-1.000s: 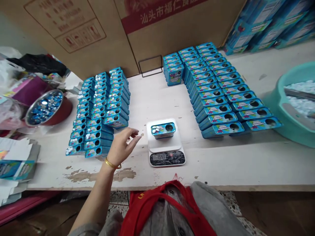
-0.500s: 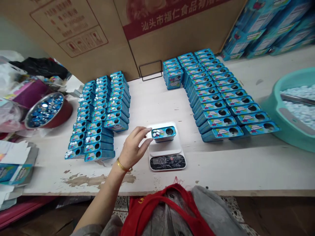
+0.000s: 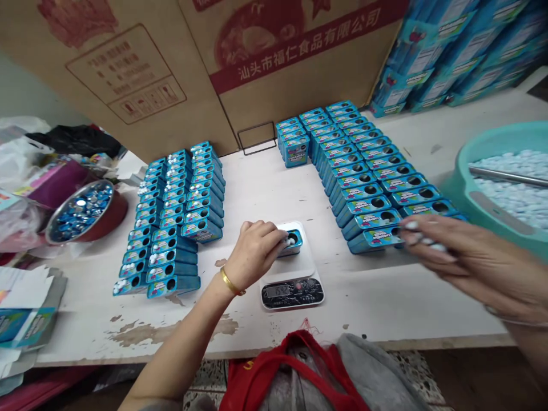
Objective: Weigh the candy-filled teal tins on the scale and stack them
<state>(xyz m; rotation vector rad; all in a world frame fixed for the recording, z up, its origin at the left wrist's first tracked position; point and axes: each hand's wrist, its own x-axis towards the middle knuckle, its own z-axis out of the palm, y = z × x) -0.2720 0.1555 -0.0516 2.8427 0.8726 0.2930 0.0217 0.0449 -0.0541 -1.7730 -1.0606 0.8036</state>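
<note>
On the white digital scale stands a small blue tin with a round dark hole in its top. My left hand, a gold bangle at its wrist, is closed over the tin's left side, its fingertips pinching at white candies on the top. These fingers partly hide the tin. Over the front of the right-hand rows is my right hand, slightly blurred, with several white candies held between its fingers. The scale's display seems to read 154.2.
Rows of blue tins with candies on some tops stand left; more tins stand right. A turquoise basin of white candies with a metal rod sits far right. A metal bowl holds shiny blue pieces. Cardboard boxes line the back.
My left hand has moved right onto the top of the tin, and its fingers have closed. My right hand has come into view from the right, holding white candies. The view has shifted slightly.
</note>
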